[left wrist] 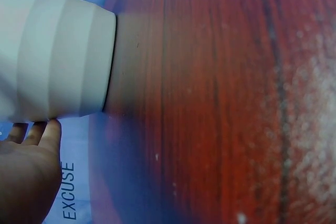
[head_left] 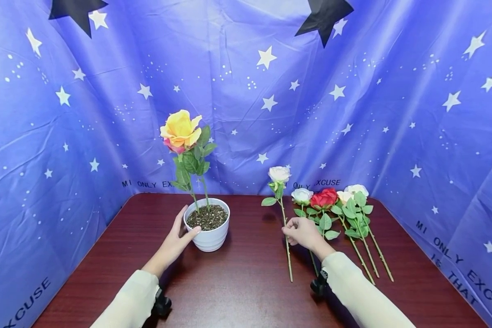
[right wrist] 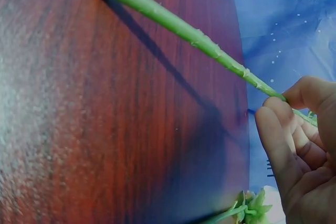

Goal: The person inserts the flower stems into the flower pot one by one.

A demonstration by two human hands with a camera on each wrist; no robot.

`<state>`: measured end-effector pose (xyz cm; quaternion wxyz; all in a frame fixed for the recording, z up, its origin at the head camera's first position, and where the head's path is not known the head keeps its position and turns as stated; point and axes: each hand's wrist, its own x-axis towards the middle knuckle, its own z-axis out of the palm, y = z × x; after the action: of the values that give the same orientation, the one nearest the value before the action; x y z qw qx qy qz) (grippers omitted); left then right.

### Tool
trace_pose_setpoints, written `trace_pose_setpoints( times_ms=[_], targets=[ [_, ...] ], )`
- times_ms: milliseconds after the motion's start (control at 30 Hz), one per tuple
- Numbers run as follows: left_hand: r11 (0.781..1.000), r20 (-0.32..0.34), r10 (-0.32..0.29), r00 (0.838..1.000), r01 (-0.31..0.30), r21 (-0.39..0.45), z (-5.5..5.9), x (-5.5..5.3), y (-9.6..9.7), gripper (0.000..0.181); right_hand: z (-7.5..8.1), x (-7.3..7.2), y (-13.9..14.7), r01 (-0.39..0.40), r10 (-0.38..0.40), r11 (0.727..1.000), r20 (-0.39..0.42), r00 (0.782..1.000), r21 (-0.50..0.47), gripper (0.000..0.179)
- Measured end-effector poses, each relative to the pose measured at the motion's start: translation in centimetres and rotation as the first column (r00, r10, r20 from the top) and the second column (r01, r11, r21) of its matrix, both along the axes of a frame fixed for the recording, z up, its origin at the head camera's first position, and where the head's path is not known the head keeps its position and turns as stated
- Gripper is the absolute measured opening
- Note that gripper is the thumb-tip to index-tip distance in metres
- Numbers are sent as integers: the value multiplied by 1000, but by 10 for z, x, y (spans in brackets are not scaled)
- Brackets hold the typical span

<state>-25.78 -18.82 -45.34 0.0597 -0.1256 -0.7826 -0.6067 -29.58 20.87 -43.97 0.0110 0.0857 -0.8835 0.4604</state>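
Note:
My left hand [head_left: 176, 241] rests against the left side of a white ridged flower pot [head_left: 211, 241], thumb at the rim. Its straight fingers touch the pot wall [left wrist: 58, 51] in the left wrist view. Two leafy stems stand in the pot's soil [head_left: 209, 217], topped by a yellow rose [head_left: 181, 129] with pinkish-red petals below it. Between thumb and forefinger my right hand [head_left: 305, 234] pinches the stem of a white rose [head_left: 279, 174], bloom upward. In the right wrist view the cut end of its stem [right wrist: 152, 9] is close over the table.
Right of my right hand lie another white rose [head_left: 302, 196], a red rose [head_left: 325, 198], a cream rose [head_left: 344, 197] and one more white rose [head_left: 356, 190] on the dark red wooden table [head_left: 238, 282]. A blue star-printed curtain [head_left: 229, 114] surrounds the table's back and sides.

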Motion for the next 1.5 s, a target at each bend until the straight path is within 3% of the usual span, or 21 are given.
trace_pose_setpoints(
  times_ms=[300, 600, 933, 1500],
  targets=[
    [1000, 5, 0, 1000, 0, 2, 0, 0, -1, 84, 13, -1, -4, 4, -4, 1000, -97, 995, 2, 13],
    [1000, -9, -6, 1000, 6, 16, 0, 0, 0, 83, 26, -2, -13, -1, -7, 999, -214, 977, -39, 11],
    [999, -13, -16, 1000, 16, 33, -1, 0, 0, 83, 32, -4, -20, -23, 22, 1000, -338, 941, 2, 9],
    [999, -14, -16, 1000, 16, 31, 0, 0, 1, 83, 48, -9, -44, -107, 63, 988, -349, 935, -108, 11]
  ],
)
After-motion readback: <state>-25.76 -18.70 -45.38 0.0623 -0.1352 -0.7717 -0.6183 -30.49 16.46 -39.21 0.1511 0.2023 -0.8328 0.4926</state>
